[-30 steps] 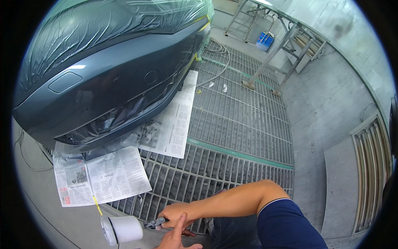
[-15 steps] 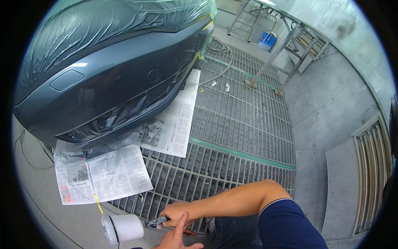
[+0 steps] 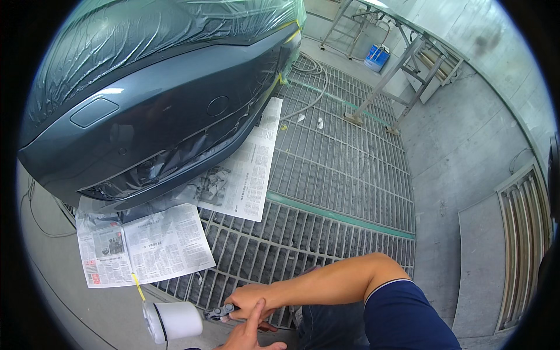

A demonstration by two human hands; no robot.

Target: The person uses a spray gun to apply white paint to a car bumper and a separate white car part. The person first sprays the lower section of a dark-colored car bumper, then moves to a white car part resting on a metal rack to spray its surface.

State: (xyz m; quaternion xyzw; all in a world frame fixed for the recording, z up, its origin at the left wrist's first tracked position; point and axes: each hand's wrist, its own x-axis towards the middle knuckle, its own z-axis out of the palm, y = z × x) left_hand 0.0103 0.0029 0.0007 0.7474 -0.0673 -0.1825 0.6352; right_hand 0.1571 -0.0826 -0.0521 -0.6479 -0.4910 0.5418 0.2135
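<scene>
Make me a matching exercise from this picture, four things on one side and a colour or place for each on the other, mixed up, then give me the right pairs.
Things:
1. Bumper
2. Cup
3. Bucket
4. Spray gun

Colours and places:
A. Mostly blue
B. In the right hand
C. Dark grey
D. White, with a dark band around it

Right pairs:
1-C
2-D
3-A
4-B
</scene>
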